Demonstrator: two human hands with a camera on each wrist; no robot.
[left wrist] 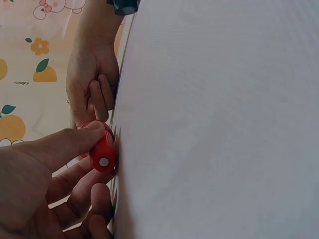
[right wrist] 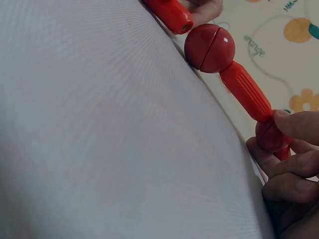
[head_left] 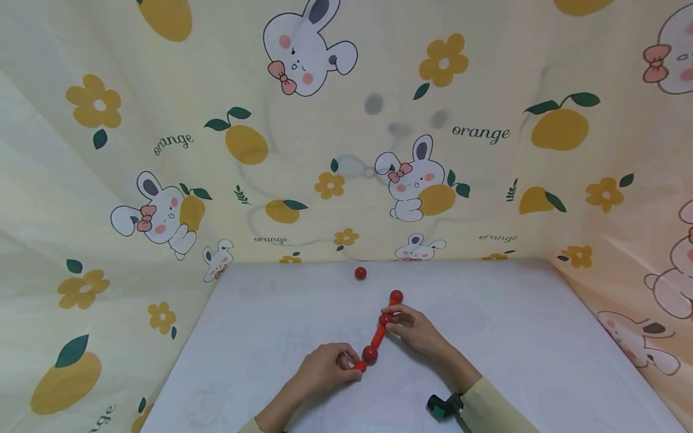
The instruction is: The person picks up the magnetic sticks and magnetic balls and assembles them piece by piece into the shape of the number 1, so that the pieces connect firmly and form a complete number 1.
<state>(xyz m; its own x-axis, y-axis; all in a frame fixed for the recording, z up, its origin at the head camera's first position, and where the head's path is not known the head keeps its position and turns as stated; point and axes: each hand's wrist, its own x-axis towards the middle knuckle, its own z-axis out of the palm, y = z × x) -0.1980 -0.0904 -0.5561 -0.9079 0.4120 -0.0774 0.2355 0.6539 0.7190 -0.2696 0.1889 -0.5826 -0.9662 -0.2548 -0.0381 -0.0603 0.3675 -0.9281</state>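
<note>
A chain of dark red balls and orange-red rods runs slantwise over the white table. My right hand (head_left: 414, 329) pinches its middle ball (right wrist: 271, 134) between thumb and fingers. From there a ribbed rod (right wrist: 245, 92) leads to the near end ball (right wrist: 209, 48), and another rod, partly behind the fingers, leads to the far end ball (head_left: 396, 296). My left hand (head_left: 327, 368) holds a separate red rod (left wrist: 103, 154) between thumb and fingers, a pale round tip showing at its end. That rod's other end is right beside the near end ball.
A loose red ball (head_left: 360, 273) lies near the back edge of the white table (head_left: 260, 313). Behind and at the sides hangs a cream curtain (head_left: 303, 132) printed with rabbits and oranges. A dark device (head_left: 445, 406) is worn on the right wrist.
</note>
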